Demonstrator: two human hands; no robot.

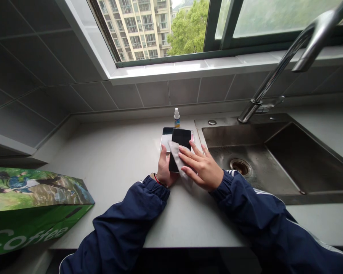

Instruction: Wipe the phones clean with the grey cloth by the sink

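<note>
My left hand point(164, 169) grips a black smartphone point(182, 136) from below, its thumb along the left edge. Over the phone's screen lies a light grey cloth point(175, 152). My right hand point(201, 165) presses that cloth against the screen with its fingers stretched out, and a loose end hangs below the palm. Behind the phone, a flat dark and pale object point(165, 139) rests on the counter, partly hidden. Just beyond it stands a small white-capped spray bottle point(177, 118) with a blue and yellow label.
To the right, a steel sink point(246, 190) is set into the white counter point(117, 152), with a chrome faucet point(274, 80) arching over it. A green coffee bag point(40, 209) stands at the left. Tiled wall and a window point(160, 30) are behind.
</note>
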